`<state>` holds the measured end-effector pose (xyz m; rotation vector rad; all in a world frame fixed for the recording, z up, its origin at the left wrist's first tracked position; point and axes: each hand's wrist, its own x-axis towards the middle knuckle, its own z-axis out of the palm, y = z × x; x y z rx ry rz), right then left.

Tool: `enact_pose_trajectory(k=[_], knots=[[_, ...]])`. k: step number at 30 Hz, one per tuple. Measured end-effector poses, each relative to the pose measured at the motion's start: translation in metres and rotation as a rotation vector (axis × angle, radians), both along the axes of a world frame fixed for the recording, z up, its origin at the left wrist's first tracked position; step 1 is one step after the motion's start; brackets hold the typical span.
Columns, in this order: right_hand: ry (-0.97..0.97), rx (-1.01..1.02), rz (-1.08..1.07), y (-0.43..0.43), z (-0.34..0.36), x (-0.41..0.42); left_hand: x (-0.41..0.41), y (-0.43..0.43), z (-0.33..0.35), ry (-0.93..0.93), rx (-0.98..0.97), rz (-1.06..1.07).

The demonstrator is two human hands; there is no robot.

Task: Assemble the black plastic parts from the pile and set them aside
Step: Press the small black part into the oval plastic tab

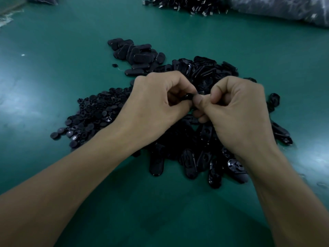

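Green tabletop [124, 211], the work surface, bare along its near edge. Item one, nearest us: loose pile of oval black parts [188, 163], many with the hollow face up, lying under our wrists, presumably so the next piece is always within reach. Item two, above that pile at the middle of the tabletop: our left hand [156, 104] and right hand [238, 107], knuckles up, fingers of both curled and meeting tip to tip, pinching one small black part [188, 96] between them. We judge a press-fit is in hand, though the joint itself is hidden. Item three, toward the left edge: heap of small round pieces [92, 113]. Item four, farther: closed ovals [137, 52] grouped apart, likely the finished ones. Far edge: another dark pile [187, 4], and a plastic bag [284, 8] at the far right corner.
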<state>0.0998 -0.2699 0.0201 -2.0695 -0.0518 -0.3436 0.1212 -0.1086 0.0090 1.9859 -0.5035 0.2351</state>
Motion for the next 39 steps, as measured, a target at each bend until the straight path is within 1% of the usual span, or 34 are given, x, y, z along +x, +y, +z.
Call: enact_pose_trajectory(k=[3,7,9,12,15,18,22,28,35,39], knots=[[0.009,0.009,0.043,0.002,0.0,-0.002,0.001,0.001,-0.001,-0.041,0.054,0.037],[-0.014,-0.024,0.069,0.001,0.0,-0.001,0.003,0.002,-0.002,-0.009,0.078,0.077],[-0.058,-0.071,0.053,-0.002,-0.001,0.001,0.004,0.002,-0.001,0.062,0.027,0.05],[-0.051,-0.096,0.103,-0.007,-0.002,0.004,0.006,0.003,0.003,0.227,-0.14,-0.033],[0.011,0.015,0.174,-0.01,-0.002,0.007,0.009,0.008,0.006,0.34,-0.27,-0.105],[0.04,0.145,0.209,-0.012,0.0,0.007,0.011,0.011,0.007,0.399,-0.291,-0.156],[0.054,0.192,0.21,-0.011,0.0,0.006,0.01,0.009,0.005,0.383,-0.285,-0.164],[0.036,0.185,0.226,-0.01,0.001,0.004,0.01,0.011,0.007,0.349,-0.268,-0.167],[0.014,0.12,0.215,-0.009,0.001,0.004,0.01,0.011,0.005,0.377,-0.312,-0.097],[0.005,0.065,0.189,-0.008,0.0,0.004,0.01,0.01,0.004,0.369,-0.305,-0.076]])
